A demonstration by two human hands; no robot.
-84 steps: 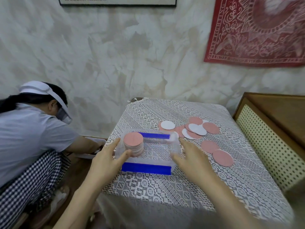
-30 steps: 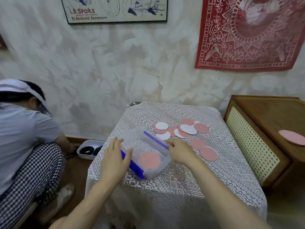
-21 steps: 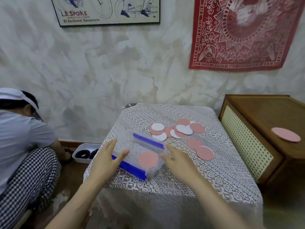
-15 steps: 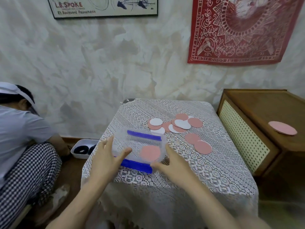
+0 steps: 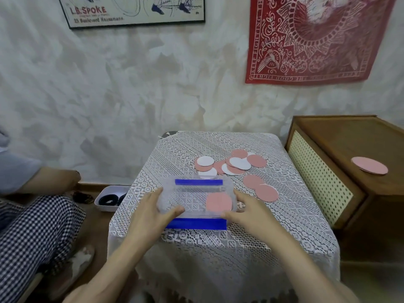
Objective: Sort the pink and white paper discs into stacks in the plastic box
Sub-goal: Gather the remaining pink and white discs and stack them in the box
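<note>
The plastic box (image 5: 196, 200) is set on the lace tablecloth (image 5: 218, 241) near the table's front edge. It is clasped at both ends, the left hand (image 5: 150, 217) round the near-left corner and the right hand (image 5: 251, 215) round the near-right, each spanned wide. 1 pink stack (image 5: 219, 201) is seen in its right half. Loose discs (image 5: 231, 165) are scattered just beyond. If the box is jerked or tilted, the stack could be toppled. If the cloth is dragged, discs could be slid off. 1 pink disc (image 5: 369, 168) on the wooden cabinet (image 5: 349, 138) could be overlooked.
</note>
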